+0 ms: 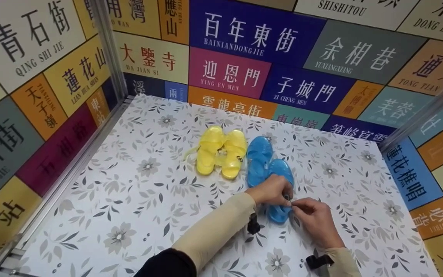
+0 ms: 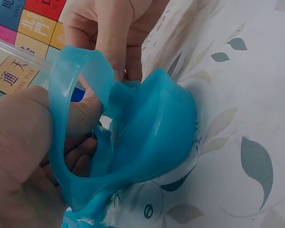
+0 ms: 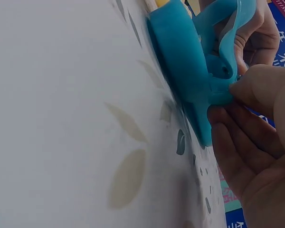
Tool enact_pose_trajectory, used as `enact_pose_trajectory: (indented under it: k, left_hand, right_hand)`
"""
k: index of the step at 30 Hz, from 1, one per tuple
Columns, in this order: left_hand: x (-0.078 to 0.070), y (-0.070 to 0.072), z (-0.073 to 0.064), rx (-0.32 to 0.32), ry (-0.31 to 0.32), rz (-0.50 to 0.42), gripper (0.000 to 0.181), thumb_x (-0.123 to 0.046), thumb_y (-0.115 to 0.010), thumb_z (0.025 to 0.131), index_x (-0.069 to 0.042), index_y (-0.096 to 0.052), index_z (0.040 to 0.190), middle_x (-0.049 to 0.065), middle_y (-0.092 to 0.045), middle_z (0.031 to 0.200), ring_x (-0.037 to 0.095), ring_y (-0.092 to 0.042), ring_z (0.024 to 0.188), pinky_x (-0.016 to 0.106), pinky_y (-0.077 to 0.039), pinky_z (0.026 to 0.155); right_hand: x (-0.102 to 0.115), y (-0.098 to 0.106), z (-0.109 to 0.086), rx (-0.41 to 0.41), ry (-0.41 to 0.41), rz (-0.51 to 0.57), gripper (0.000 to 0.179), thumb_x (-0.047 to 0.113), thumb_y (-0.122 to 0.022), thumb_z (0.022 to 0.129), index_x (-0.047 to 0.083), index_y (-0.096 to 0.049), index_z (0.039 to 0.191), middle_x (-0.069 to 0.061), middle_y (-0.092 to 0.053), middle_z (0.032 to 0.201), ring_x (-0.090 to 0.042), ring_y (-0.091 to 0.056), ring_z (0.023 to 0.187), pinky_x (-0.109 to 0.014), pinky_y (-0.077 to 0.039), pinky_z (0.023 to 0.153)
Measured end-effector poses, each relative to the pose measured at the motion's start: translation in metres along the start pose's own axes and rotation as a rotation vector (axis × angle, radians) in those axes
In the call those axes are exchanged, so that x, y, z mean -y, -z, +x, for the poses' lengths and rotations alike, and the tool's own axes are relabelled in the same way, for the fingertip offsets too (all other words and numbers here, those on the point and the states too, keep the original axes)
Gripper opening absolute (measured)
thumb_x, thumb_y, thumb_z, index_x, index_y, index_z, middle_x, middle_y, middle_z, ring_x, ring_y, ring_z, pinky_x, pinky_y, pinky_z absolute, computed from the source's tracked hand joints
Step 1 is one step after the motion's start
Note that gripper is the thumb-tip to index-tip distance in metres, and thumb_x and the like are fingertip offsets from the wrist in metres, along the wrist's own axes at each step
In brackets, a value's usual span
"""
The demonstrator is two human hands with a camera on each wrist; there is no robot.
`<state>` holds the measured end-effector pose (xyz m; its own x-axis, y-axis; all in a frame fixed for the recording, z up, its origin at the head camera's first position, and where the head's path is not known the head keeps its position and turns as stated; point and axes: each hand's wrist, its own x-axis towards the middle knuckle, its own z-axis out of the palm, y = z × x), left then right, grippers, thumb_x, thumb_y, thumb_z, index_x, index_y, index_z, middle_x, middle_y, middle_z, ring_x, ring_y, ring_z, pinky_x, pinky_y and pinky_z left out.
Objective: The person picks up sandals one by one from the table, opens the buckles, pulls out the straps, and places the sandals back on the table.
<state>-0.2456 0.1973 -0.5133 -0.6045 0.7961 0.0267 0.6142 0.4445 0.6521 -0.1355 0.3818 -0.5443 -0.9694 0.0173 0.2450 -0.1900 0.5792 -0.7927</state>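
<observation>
Two blue jelly sandals lie side by side on the patterned surface. My left hand (image 1: 272, 190) is over the nearer blue sandal (image 1: 278, 216), its fingers curled at the ankle strap (image 2: 60, 114), which loops up over the heel in the left wrist view. From the other side my right hand (image 1: 315, 217) pinches the strap's side between thumb and fingertips, beside a small metal piece, as the right wrist view shows. Both hands' fingertips meet close together there. The other blue sandal (image 1: 259, 148) stands to the left and slightly farther back.
A pair of yellow jelly sandals, left one (image 1: 208, 148) and right one (image 1: 233, 144), stands left of the blue pair, a loose strap sticking out leftward. The flower-print tabletop (image 1: 148, 219) meets walls covered in coloured sign panels (image 1: 229, 73), with metal posts (image 1: 110, 50) at the corners.
</observation>
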Motion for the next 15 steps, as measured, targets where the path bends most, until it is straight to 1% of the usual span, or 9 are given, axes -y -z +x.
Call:
enact_pose_trajectory:
  k: [3,5,8,12,15]
  left_hand:
    - [0.0003,-0.0012,0.0012,0.008,0.012,0.007,0.017,-0.025,-0.089,0.086,-0.017,-0.082,0.099,-0.012,-0.072,0.083,0.002,-0.062,0.075,0.013,-0.049,0.064]
    - [0.0007,-0.0021,0.0013,0.012,0.018,0.010,0.017,-0.026,-0.089,0.086,-0.017,-0.082,0.099,-0.012,-0.071,0.082,0.002,-0.062,0.075,0.013,-0.050,0.064]
    - [-0.0002,-0.0020,0.0012,0.022,0.028,0.010,0.016,-0.026,-0.089,0.086,-0.018,-0.082,0.098,-0.013,-0.069,0.080,0.003,-0.061,0.075,0.014,-0.050,0.064]
    - [-0.0018,-0.0008,0.0023,0.033,0.027,0.010,0.014,-0.024,-0.088,0.086,-0.018,-0.081,0.097,-0.013,-0.067,0.078,0.005,-0.061,0.074,0.015,-0.049,0.063]
    - [-0.0025,-0.0006,0.0028,0.031,0.025,0.009,0.013,-0.024,-0.089,0.086,-0.018,-0.081,0.095,-0.013,-0.067,0.077,0.006,-0.060,0.074,0.016,-0.049,0.062]
  right_hand:
    - [-0.0001,-0.0008,0.0008,-0.004,0.023,-0.002,0.025,-0.008,-0.079,0.086,0.015,-0.082,0.096,-0.002,-0.078,0.095,-0.009,-0.071,0.085,-0.016,-0.057,0.075]
    - [0.0010,-0.0025,0.0005,-0.010,0.023,-0.001,0.025,-0.009,-0.079,0.086,0.014,-0.082,0.096,-0.003,-0.078,0.094,-0.008,-0.070,0.084,-0.015,-0.056,0.074]
    - [0.0036,-0.0053,0.0006,-0.019,0.009,0.006,0.023,-0.011,-0.079,0.085,0.009,-0.082,0.095,-0.007,-0.078,0.094,-0.008,-0.069,0.082,-0.014,-0.055,0.073]
    - [0.0048,-0.0065,0.0035,-0.027,-0.004,-0.003,0.021,-0.013,-0.078,0.085,0.004,-0.081,0.095,-0.011,-0.078,0.093,-0.011,-0.070,0.080,-0.014,-0.055,0.072]
    - [0.0046,-0.0061,0.0050,-0.028,-0.017,-0.019,0.019,-0.009,-0.079,0.086,0.007,-0.081,0.095,-0.007,-0.078,0.092,-0.012,-0.070,0.079,-0.016,-0.055,0.071]
